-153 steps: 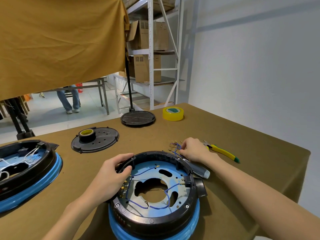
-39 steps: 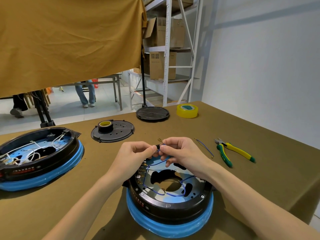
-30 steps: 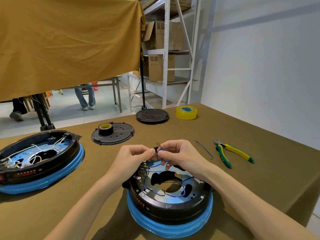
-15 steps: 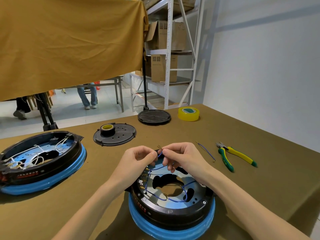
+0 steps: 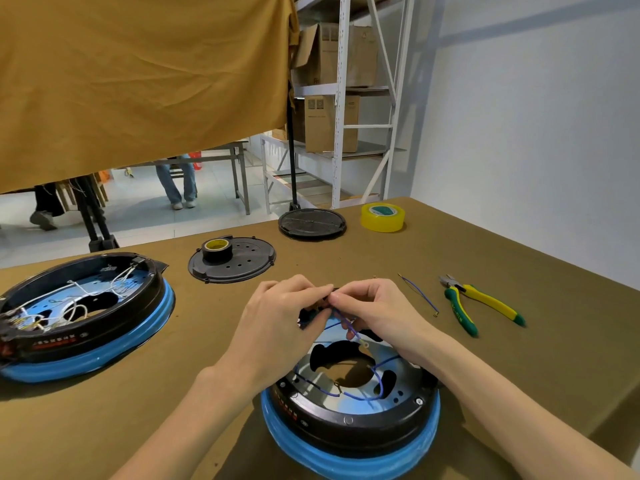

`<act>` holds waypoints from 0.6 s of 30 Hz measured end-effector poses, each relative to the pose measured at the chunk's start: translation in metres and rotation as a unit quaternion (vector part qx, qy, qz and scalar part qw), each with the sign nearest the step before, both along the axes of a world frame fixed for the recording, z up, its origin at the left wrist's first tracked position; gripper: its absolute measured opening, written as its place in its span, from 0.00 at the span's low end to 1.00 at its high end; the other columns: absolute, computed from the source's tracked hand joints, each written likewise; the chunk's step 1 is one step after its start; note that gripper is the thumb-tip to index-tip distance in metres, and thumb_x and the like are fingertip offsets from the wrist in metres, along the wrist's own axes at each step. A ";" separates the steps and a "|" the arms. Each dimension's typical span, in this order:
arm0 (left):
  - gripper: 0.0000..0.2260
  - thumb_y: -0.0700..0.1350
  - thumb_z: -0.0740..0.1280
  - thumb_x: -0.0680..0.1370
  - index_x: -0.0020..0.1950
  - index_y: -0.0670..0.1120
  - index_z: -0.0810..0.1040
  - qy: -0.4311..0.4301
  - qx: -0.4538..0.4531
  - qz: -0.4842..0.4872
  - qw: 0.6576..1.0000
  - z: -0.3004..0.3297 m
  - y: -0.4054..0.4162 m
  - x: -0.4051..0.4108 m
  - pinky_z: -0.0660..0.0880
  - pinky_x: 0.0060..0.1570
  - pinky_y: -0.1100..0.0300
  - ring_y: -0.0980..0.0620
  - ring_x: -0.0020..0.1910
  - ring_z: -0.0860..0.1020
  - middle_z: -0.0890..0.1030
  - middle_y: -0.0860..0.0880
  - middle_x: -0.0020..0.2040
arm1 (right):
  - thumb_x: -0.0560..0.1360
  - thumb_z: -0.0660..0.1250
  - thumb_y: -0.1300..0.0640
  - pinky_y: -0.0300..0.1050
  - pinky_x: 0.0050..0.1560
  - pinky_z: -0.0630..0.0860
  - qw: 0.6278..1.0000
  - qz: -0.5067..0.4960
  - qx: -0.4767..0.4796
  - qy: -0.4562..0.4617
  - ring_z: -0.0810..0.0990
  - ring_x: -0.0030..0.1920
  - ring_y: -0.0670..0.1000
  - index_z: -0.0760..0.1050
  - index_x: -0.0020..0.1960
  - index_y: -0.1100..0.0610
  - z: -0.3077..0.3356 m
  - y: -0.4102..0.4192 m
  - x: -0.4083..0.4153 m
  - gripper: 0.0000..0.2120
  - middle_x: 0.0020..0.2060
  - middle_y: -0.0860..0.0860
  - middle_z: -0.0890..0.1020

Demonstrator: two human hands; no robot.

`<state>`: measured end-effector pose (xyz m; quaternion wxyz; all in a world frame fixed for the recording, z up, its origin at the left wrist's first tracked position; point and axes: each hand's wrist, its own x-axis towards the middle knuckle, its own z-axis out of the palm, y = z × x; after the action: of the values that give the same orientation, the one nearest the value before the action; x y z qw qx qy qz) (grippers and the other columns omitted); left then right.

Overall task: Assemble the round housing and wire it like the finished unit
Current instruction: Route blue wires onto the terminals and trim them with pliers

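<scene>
The round housing (image 5: 349, 424), black with a blue base ring, sits near the table's front edge with blue wires looped inside. My left hand (image 5: 277, 327) and my right hand (image 5: 377, 313) meet over its far rim, fingertips together. Both pinch a short blue wire (image 5: 349, 329) whose ring terminal hangs down toward the metal plate. What the left fingertips hold besides the wire is hidden. The finished unit (image 5: 79, 317), with white wires inside, lies at the left.
A loose blue wire (image 5: 417, 293) and green-yellow pliers (image 5: 474, 306) lie to the right. A black lid (image 5: 232, 259) carrying a black tape roll (image 5: 217, 249), another round lid (image 5: 311, 224) and yellow tape (image 5: 382, 217) stand farther back. Shelving and people are beyond the table.
Five seconds ago my left hand held the housing rim and my right reached the wires on the table. Since then both hands pinch one blue wire; its free end now hangs lower.
</scene>
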<state>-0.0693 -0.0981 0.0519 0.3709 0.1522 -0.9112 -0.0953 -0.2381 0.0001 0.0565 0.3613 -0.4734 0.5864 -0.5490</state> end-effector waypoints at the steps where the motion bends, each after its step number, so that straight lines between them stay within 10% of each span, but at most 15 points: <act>1: 0.17 0.47 0.74 0.77 0.66 0.54 0.82 0.000 0.000 0.004 1.000 -0.001 0.000 0.000 0.74 0.58 0.55 0.60 0.48 0.77 0.82 0.58 0.51 | 0.81 0.68 0.60 0.43 0.37 0.78 1.000 0.003 -0.002 0.001 0.77 0.36 0.49 0.84 0.52 0.67 0.000 0.000 0.000 0.10 0.37 0.55 0.81; 18: 0.16 0.49 0.71 0.79 0.66 0.56 0.81 0.014 0.007 0.024 1.000 -0.008 -0.002 -0.002 0.73 0.52 0.56 0.61 0.43 0.73 0.77 0.59 0.46 | 0.80 0.69 0.61 0.40 0.37 0.78 1.000 -0.009 -0.018 0.002 0.78 0.36 0.48 0.86 0.51 0.63 -0.003 -0.001 -0.004 0.08 0.38 0.56 0.84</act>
<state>-0.0716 -0.0998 0.0438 0.3848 0.1757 -0.9011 -0.0952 -0.2425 -0.0004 0.0532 0.3468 -0.4752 0.5817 -0.5617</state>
